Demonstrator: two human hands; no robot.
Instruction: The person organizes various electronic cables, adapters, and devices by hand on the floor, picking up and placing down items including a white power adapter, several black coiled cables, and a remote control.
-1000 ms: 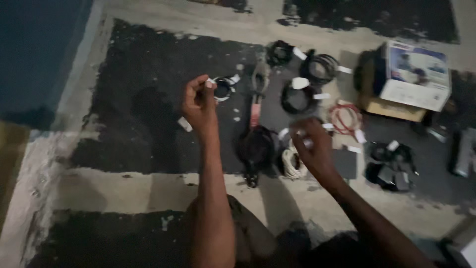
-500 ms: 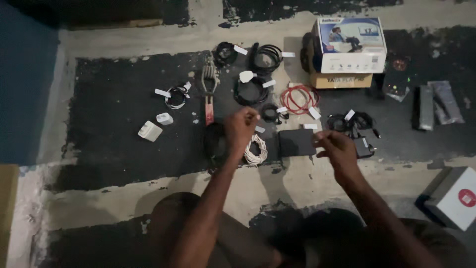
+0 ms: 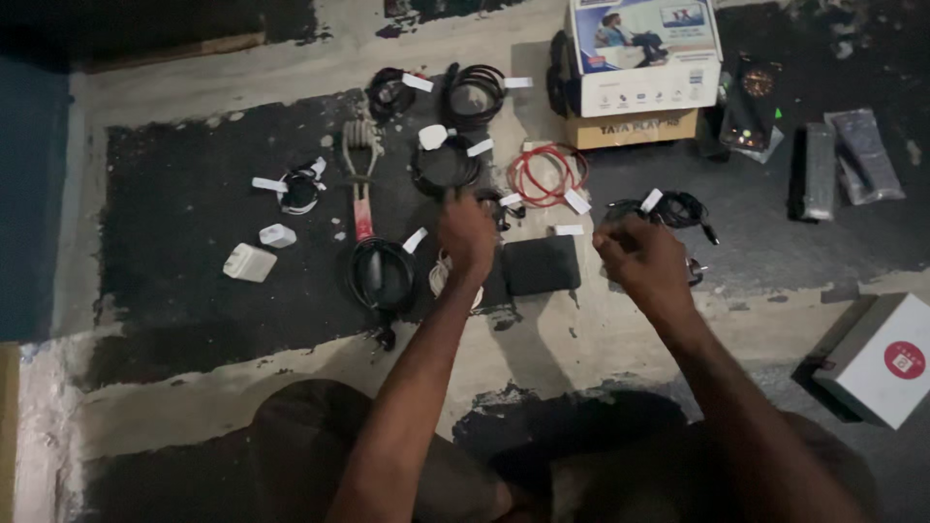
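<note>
Reaching across a dim concrete floor (image 3: 620,339), the left hand (image 3: 467,235) hovered over a small black coiled cable (image 3: 496,206), fingers curled downward; whether they pinched it could not be told. The right hand (image 3: 647,261) was loosely closed just beside a black tagged cable bundle (image 3: 673,208), and its grip likewise could not be read. Most items lay sorted and bore white tags: a red cable coil (image 3: 542,174), two black coils (image 3: 455,97) at the top, a white cord coil (image 3: 442,275) partly under the left wrist, and a flat black case (image 3: 541,264) between the hands. Two white adapters (image 3: 257,254) showed no tag. Judged from this layout, the arranging was well advanced, with the central pieces apparently left to handle.
</note>
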